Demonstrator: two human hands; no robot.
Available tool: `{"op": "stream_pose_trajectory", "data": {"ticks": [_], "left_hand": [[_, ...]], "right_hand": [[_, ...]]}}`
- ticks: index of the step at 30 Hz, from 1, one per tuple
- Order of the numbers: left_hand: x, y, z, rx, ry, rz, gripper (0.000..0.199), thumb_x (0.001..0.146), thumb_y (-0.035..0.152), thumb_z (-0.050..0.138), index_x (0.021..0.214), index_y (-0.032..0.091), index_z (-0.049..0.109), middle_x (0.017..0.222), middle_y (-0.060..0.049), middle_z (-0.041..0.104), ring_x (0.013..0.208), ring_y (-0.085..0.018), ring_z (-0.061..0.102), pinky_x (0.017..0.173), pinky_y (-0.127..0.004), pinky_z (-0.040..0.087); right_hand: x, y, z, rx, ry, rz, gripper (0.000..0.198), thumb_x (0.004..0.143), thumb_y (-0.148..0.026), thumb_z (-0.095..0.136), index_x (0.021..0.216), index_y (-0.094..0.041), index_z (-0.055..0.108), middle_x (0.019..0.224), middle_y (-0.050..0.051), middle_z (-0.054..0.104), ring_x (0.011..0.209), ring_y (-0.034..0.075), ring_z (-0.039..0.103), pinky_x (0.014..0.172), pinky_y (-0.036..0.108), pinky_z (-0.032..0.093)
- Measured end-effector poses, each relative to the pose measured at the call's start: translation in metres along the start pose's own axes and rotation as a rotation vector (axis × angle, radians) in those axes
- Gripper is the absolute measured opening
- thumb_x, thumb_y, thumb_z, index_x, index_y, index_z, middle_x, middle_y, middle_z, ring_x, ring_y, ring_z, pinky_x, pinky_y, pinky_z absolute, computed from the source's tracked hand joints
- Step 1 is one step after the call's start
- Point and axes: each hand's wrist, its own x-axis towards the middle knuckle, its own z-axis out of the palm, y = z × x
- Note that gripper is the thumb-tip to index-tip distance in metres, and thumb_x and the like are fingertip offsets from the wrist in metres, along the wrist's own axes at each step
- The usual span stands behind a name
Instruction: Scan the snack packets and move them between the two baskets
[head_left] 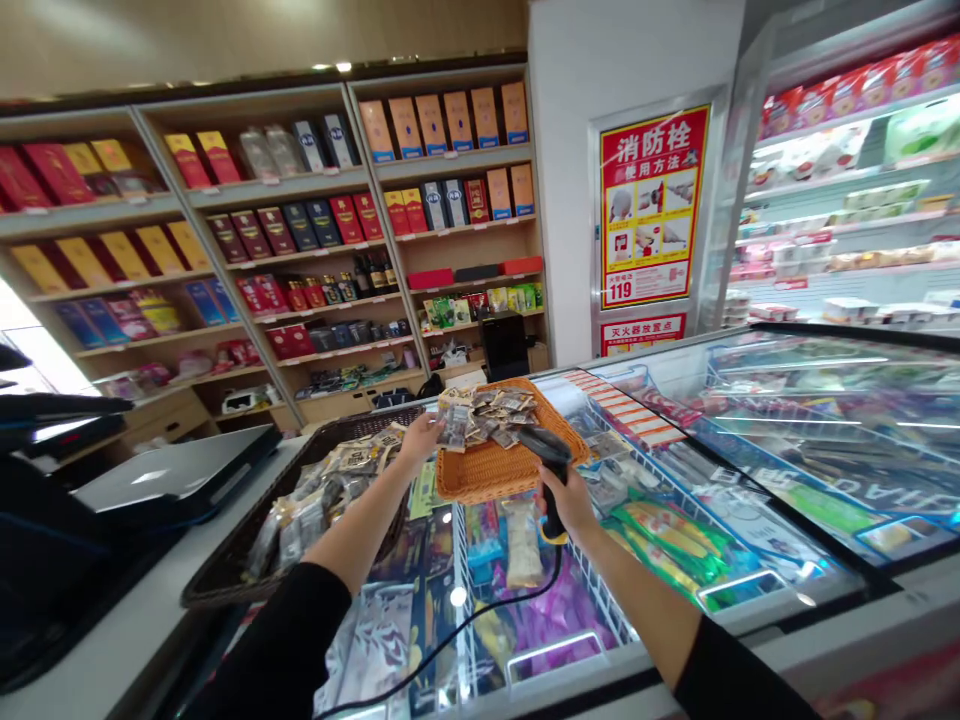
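In the head view, my right hand is wrapped round the grip of a black barcode scanner, whose head points left over an orange wicker basket. A dark cable trails from the scanner toward the lower left. My left hand is at the basket's left edge, its fingers closed on a small snack packet. More small packets lie loose in the back part of the orange basket. To the left, a dark brown wicker basket holds a heap of similar packets, partly behind my left arm.
Both baskets rest over a glass-topped freezer full of bagged goods. At left stands a counter with a flat grey-topped device. Shelves of boxes line the back wall, and a lit display fridge is at right.
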Motion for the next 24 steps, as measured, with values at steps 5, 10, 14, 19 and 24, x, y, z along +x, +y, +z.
{"op": "stream_pose_trajectory", "data": {"ticks": [5,10,14,19,24], "left_hand": [[-0.038,-0.024,-0.034,-0.393,0.073,-0.067,0.04,0.064,0.047,0.07,0.088,0.017,0.059,0.066,0.001,0.065,0.063,-0.016,0.063,0.063,-0.028,0.05],[-0.048,-0.029,-0.033,-0.613,0.051,-0.094,0.045,0.06,0.043,0.074,0.093,0.016,0.061,0.074,-0.002,0.07,0.069,-0.018,0.066,0.073,-0.033,0.052],[-0.046,-0.031,-0.028,-0.645,0.01,-0.094,0.042,0.056,0.039,0.076,0.088,0.014,0.064,0.075,-0.003,0.071,0.076,-0.02,0.067,0.077,-0.032,0.051],[-0.046,-0.033,-0.027,-0.648,0.029,-0.094,0.039,0.06,0.037,0.073,0.091,0.015,0.063,0.077,-0.003,0.071,0.079,-0.02,0.067,0.077,-0.032,0.051],[-0.046,-0.031,-0.027,-0.559,0.028,-0.11,0.037,0.069,0.036,0.066,0.098,0.015,0.063,0.085,-0.004,0.072,0.084,-0.02,0.067,0.08,-0.032,0.051]], "right_hand": [[-0.023,0.003,0.028,-0.083,-0.107,-0.06,0.037,0.076,-0.054,0.062,0.079,-0.018,0.056,0.046,-0.005,0.051,0.033,0.011,0.046,0.035,0.023,0.038],[-0.053,0.006,0.07,-0.216,-0.306,-0.079,0.032,0.081,-0.049,0.057,0.069,-0.019,0.052,0.041,-0.004,0.048,0.033,0.012,0.045,0.037,0.023,0.037],[-0.061,0.005,0.081,-0.386,-0.285,-0.134,0.026,0.078,-0.044,0.06,0.074,-0.018,0.057,0.042,-0.003,0.051,0.037,0.014,0.049,0.04,0.023,0.038],[-0.06,0.007,0.08,-0.397,-0.258,-0.125,0.027,0.079,-0.044,0.059,0.074,-0.018,0.059,0.042,-0.003,0.052,0.036,0.014,0.047,0.04,0.024,0.037],[-0.062,0.007,0.082,-0.344,-0.232,-0.097,0.029,0.075,-0.047,0.064,0.069,-0.019,0.06,0.041,-0.003,0.051,0.034,0.013,0.045,0.038,0.024,0.035]]}}
